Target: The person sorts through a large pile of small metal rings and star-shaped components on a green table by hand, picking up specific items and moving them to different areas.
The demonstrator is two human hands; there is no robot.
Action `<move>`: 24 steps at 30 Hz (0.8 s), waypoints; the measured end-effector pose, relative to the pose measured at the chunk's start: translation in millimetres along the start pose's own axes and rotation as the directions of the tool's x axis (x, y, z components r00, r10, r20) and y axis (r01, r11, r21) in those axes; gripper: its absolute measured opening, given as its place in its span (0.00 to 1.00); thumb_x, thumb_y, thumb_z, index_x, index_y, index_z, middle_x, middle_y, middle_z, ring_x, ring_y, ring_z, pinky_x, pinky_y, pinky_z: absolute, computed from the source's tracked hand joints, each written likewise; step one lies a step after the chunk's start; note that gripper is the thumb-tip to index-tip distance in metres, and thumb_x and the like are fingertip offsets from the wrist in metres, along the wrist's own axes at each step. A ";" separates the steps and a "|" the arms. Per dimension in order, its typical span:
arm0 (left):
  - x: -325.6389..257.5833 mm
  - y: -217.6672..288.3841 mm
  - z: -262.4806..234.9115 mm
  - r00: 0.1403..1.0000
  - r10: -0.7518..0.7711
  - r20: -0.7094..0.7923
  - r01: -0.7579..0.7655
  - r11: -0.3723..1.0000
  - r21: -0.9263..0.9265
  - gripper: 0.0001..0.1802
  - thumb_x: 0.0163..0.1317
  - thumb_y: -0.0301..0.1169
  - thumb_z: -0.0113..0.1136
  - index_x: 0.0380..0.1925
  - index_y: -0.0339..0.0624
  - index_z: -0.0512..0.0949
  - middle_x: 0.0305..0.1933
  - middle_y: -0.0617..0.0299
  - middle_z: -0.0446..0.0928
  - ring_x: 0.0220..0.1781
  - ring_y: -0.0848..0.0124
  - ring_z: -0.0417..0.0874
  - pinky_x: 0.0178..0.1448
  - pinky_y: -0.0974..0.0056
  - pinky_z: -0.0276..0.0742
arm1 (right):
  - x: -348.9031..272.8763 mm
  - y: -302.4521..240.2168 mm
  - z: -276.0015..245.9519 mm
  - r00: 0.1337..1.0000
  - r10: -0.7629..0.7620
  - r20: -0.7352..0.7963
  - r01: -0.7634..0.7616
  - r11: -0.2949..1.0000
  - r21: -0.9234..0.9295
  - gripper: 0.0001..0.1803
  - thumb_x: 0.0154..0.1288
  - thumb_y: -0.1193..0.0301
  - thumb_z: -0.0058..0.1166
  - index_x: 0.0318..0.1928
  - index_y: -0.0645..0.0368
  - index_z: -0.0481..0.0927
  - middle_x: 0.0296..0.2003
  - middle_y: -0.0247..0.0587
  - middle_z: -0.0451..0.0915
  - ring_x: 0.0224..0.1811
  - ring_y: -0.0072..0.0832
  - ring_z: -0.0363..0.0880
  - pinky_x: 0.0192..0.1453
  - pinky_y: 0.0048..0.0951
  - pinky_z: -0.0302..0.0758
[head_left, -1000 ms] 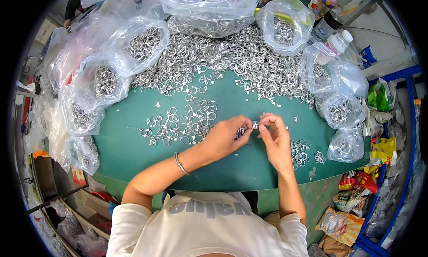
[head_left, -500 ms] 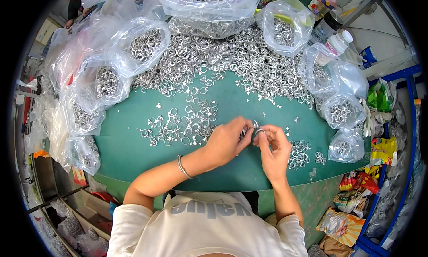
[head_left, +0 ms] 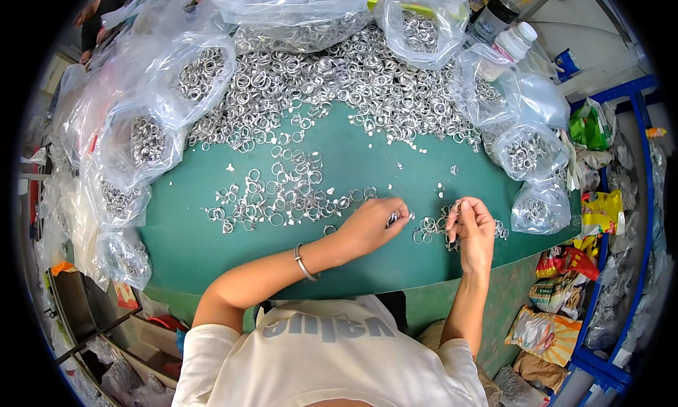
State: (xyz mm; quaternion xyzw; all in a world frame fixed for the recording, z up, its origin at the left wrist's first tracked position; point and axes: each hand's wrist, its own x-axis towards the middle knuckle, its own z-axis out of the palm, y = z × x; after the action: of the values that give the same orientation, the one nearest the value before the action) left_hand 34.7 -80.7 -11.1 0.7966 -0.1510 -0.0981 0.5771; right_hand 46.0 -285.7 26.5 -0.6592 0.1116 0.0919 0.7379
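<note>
Ring heap [head_left: 282,85] far back on table [head_left: 176,230], bags [head_left: 541,208] left and right of it, scattered rings [head_left: 304,195] nearer

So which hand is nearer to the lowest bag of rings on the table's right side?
Right. The right hand is left of the bag, without touching it; the left hand is farther left, beyond the right hand.

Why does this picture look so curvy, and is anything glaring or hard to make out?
In the head view, a fisheye lens bows the table edge and leaves the corners black; in that same view, light glints off the clear bags and rings, while detail at the right hand's fingertips is too small to judge.
</note>
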 end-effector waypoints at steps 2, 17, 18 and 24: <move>3.1 -2.2 6.8 0.999 0.042 -0.025 -0.042 0.999 0.024 0.06 0.58 0.26 0.58 0.32 0.34 0.75 0.30 0.52 0.78 0.31 0.59 0.80 0.36 0.61 0.74 | -2.3 -0.9 -3.3 1.000 -0.001 -0.018 0.000 1.000 -0.027 0.10 0.69 0.67 0.46 0.35 0.62 0.73 0.25 0.35 0.74 0.22 0.19 0.72 0.18 0.17 0.65; 62.1 33.5 -24.6 0.946 -0.240 0.216 0.319 0.803 -0.503 0.09 0.64 0.34 0.55 0.35 0.39 0.74 0.22 0.69 0.69 0.20 0.83 0.64 0.21 0.75 0.58 | -8.0 5.9 10.8 0.980 0.066 0.186 -0.028 0.979 -0.200 0.06 0.68 0.74 0.47 0.39 0.64 0.75 0.24 0.33 0.76 0.21 0.14 0.71 0.19 0.14 0.65; 88.6 52.9 -25.9 0.978 -0.153 0.140 0.205 0.816 -0.540 0.10 0.63 0.34 0.56 0.37 0.38 0.74 0.22 0.69 0.70 0.19 0.83 0.65 0.21 0.75 0.59 | -7.2 5.5 11.7 0.981 0.055 0.187 -0.022 0.985 -0.174 0.07 0.68 0.74 0.47 0.39 0.65 0.75 0.25 0.33 0.76 0.21 0.15 0.72 0.19 0.14 0.65; 123.4 59.7 -35.4 0.999 -0.035 0.009 0.035 0.932 -0.362 0.13 0.62 0.31 0.55 0.44 0.37 0.74 0.21 0.69 0.69 0.21 0.83 0.66 0.23 0.76 0.63 | -9.3 -1.4 11.9 0.987 0.035 0.154 -0.022 0.996 -0.086 0.08 0.68 0.75 0.46 0.43 0.66 0.75 0.29 0.38 0.76 0.24 0.18 0.74 0.19 0.16 0.67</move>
State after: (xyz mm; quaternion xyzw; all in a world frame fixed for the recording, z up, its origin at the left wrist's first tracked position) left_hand 154.2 -110.0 58.9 0.6791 -0.1167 -0.1353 0.7120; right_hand 38.0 -273.9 31.8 -0.6789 0.0594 0.1582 0.7146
